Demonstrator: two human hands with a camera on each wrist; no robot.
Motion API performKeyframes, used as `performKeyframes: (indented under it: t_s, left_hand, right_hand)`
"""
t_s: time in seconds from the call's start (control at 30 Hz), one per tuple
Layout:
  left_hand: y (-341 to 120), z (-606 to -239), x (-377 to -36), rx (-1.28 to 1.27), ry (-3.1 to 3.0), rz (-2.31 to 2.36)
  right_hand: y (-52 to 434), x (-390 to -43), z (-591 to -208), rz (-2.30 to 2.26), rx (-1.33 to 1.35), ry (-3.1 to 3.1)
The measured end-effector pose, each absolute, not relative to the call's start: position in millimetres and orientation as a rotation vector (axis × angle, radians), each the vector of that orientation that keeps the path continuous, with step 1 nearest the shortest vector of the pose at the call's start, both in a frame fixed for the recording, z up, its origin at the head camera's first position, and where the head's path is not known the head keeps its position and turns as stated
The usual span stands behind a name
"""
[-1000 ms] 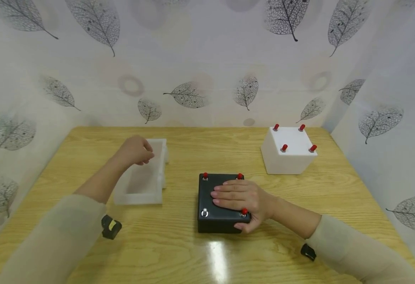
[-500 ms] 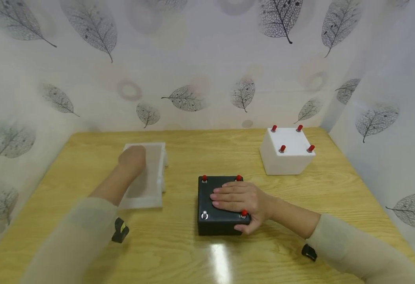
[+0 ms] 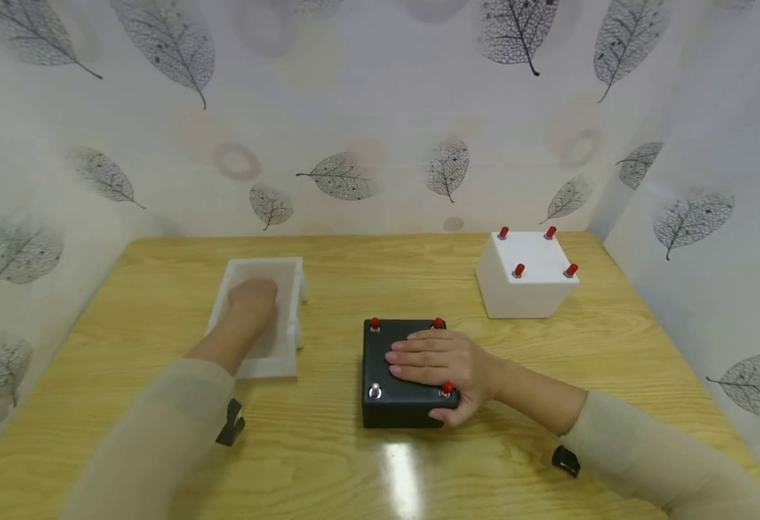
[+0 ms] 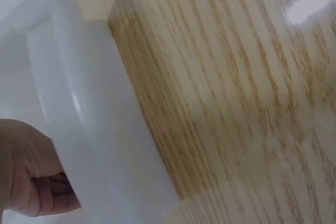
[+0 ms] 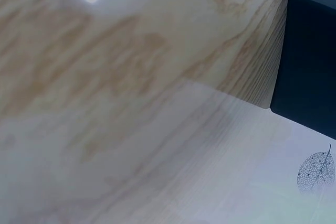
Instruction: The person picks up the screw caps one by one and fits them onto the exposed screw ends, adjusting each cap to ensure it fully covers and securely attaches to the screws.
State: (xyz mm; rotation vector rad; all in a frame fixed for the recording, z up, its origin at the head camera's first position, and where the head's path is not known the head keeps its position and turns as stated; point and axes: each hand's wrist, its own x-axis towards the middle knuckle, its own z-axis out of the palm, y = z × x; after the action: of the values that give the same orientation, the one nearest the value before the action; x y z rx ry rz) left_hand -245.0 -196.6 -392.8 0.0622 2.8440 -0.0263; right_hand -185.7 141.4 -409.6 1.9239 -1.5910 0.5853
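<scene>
The left hand [image 3: 253,297] reached down inside the white tray [image 3: 289,361] at 10 o'clock, fingers loosely curled, grasp unclear. The right hand [image 3: 441,361] lay flat, fingers straight, on the black box [image 3: 380,408] mid-surface; steady pressure seemed wise.
</scene>
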Motion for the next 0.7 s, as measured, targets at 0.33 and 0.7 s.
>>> performKeyframes:
  t_s: [0.33, 0.7]
  left_hand:
    - [-192.0, -401.0, -251.1, -0.015, 2.761, -0.113]
    - [-189.1, -407.8, -255.3, -0.075, 2.848, -0.188]
  right_hand:
    - [140.6, -185.2, -409.7, 0.581, 1.917, -1.583]
    - [138.3, -184.4, -408.1, 0.59, 1.915, -1.602]
